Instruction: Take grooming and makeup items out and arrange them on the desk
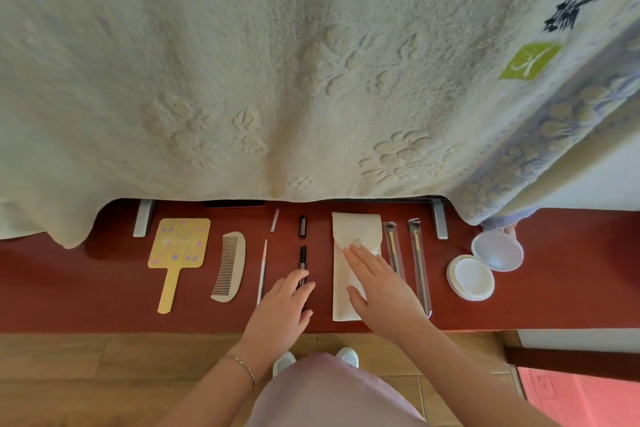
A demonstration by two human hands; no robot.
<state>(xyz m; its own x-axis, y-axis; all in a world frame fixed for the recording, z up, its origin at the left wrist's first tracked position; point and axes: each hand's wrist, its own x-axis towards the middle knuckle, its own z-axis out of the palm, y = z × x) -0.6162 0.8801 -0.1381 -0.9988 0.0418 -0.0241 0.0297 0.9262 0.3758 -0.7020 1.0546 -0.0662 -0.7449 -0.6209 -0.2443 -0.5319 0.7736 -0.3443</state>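
Observation:
Grooming items lie in a row on the red desk [554, 288]: a yellow hand mirror [178, 250], a comb [229, 267], a thin pencil [262, 270] with its cap [274, 220] above, a dark lipstick [303, 263] with its cap [302, 226] apart, a white pouch [349, 274], two wrapped brushes [393, 250] [419, 267] and an open round compact [485, 265]. My left hand [280, 308] rests on the lipstick's lower end, fingers curled around it. My right hand [381, 284] lies flat, fingers spread, on the pouch.
A large cream towel [277, 62] hangs over the back of the desk, hiding what stands behind. Two grey metal feet [143, 218] [440, 220] show beneath it. The desk's front edge runs just before my wrists, with wooden floor below.

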